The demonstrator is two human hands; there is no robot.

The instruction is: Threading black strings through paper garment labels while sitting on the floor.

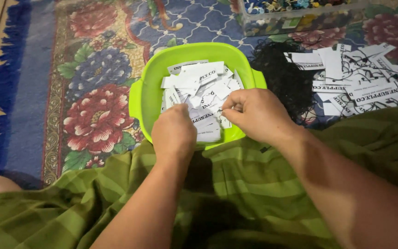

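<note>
Hands over lime-green plastic basin point(146, 92) of white paper tags point(199, 87): left hand point(173, 133) curled, contents hidden; right hand point(254, 113) pinching tags.

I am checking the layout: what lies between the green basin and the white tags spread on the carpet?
A black tangle of strings lies between the green basin and the white tags, seen in the head view.

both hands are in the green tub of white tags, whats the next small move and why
Probably lift one tag clear of the heap. Both the left hand and the right hand are down among the white tags in the green tub, fingertips pinched together at the pile, so separating a single tag seems the natural step. Whether one is already gripped cannot be told.
</note>
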